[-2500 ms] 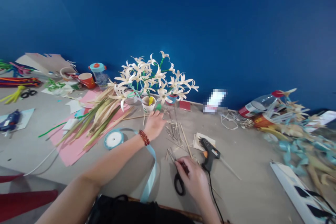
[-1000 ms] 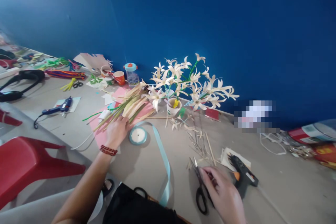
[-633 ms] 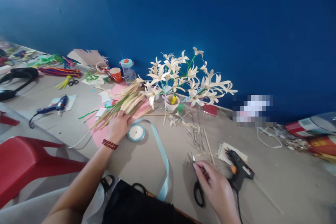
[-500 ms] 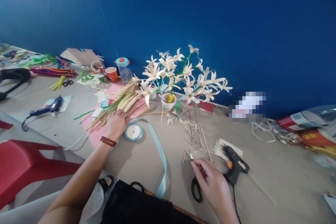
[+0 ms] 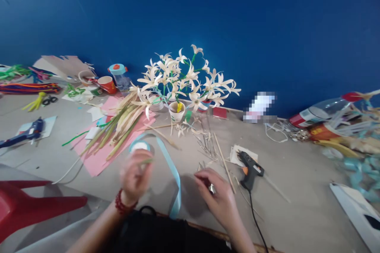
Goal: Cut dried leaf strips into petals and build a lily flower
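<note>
My left hand (image 5: 136, 176) is raised over the near table edge, smeared by motion. Its fingers are closed on a thin greenish strip (image 5: 147, 161), perhaps a piece of dried husk. Behind it lies a ribbon roll (image 5: 139, 147), with pale blue ribbon (image 5: 172, 162) trailing toward me. To the right, my right hand (image 5: 218, 195) is curled, thumb and fingers close together. A shiny bit of the scissors (image 5: 211, 189) shows inside it; the rest is hidden. Dried husks (image 5: 124, 122) lie on pink paper (image 5: 95, 164). White husk flowers (image 5: 190, 83) stand in a paper cup (image 5: 177, 115).
A black glue gun (image 5: 251, 170) rests right of my right hand, its cord running toward me. Thin sticks (image 5: 224, 162) lie between. A blue glue gun (image 5: 32, 130) and red stool (image 5: 38, 203) are left. A plastic bottle (image 5: 323, 110) lies at right.
My left hand has lifted off the husk pile and come toward me with a thin strip. My right hand has turned; the scissors' black handle no longer shows. The view has shifted right.
</note>
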`<state>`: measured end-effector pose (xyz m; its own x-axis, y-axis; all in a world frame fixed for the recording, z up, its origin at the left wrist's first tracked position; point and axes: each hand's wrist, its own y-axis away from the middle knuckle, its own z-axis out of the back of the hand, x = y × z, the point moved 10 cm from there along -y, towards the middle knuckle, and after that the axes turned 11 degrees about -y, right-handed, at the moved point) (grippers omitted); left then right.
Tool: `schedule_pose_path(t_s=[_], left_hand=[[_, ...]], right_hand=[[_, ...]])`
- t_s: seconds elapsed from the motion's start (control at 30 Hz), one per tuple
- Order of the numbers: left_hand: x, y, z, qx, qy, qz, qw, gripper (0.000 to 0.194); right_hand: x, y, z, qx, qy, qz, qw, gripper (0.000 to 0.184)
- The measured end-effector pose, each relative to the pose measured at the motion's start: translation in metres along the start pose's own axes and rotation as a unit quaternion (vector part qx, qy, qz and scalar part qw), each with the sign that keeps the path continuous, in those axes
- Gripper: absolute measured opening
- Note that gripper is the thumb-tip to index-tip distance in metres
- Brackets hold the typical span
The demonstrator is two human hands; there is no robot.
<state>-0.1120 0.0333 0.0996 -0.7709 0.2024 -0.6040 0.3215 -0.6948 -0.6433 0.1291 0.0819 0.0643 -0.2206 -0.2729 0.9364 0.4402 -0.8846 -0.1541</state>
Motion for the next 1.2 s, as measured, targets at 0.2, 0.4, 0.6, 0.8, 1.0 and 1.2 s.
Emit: schedule_pose_path(t_s=[0.2, 0.4, 0.6, 0.8, 1.0, 1.2], left_hand=[[-0.053, 0.053, -0.109, 0.409, 0.250, 0.147, 0.865, 0.018], [-0.053, 0.059, -0.130, 0.439, 0.329, 0.251, 0.798, 0.028], [-0.055, 0.067, -0.141, 0.455, 0.379, 0.286, 0.753, 0.028], [-0.047, 0.071, -0.141, 0.435, 0.405, 0.326, 0.736, 0.026], [-0.047, 0.067, -0.140, 0.431, 0.366, 0.275, 0.778, 0.029], [-0.054, 0.057, -0.139, 0.453, 0.317, 0.207, 0.807, 0.026]], right_hand=[[-0.012, -0.003, -0.007, -0.024, -0.162, -0.078, 0.983, 0.015], [-0.040, 0.004, -0.006, -0.051, -0.282, -0.161, 0.944, 0.025], [-0.049, 0.006, -0.010, -0.057, -0.346, -0.196, 0.916, 0.031], [-0.051, 0.006, -0.014, -0.045, -0.369, -0.208, 0.905, 0.027], [-0.046, 0.003, -0.009, -0.033, -0.320, -0.183, 0.929, 0.023], [-0.039, -0.001, -0.006, -0.021, -0.275, -0.173, 0.945, 0.019]])
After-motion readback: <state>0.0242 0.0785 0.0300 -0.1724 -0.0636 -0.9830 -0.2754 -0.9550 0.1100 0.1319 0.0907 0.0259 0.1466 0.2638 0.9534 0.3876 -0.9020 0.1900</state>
